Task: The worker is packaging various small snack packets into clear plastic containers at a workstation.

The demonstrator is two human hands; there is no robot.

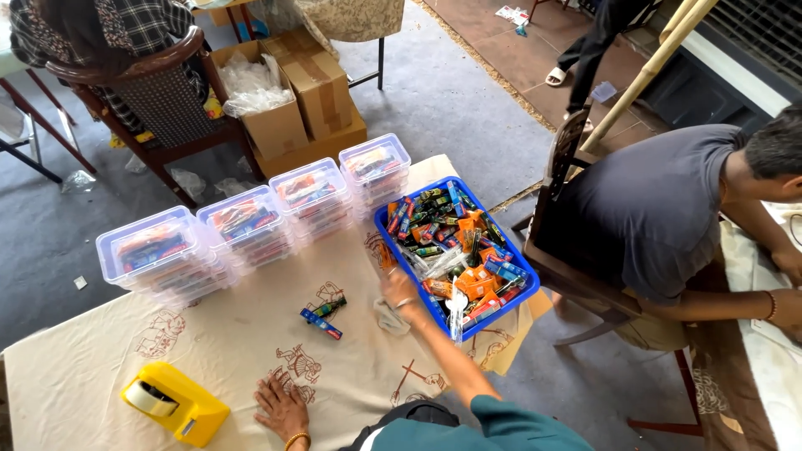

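Reaching forward and to the right, the right hand (401,294) is seen at the near-left edge of the blue tray (386,227), with its fingers curled over a crumpled clear wrapper (389,317) that lies on the worktop (100,334). Whether that grip is closed on the wrapper or only resting on it cannot be told from this view. The left hand (280,407) is laid flat and open on the cloth near the front edge, holding nothing.

The small packets (322,316) nearest the hands are found between them, just left of the right hand and ahead of the left. Their long axes run diagonally, from far right toward near left. The right hand is the nearer of the two to them.

One blue tray is counted, heaped with many small coloured packets too numerous to number. Four stacks of clear lidded boxes (251,219) are ranged in a row along the far edge of the worktop, each filled with similar packets. One yellow tape dispenser (175,402) is placed at the near left. Another person in a dark shirt (652,209) is seated to the right, bent over a separate surface.
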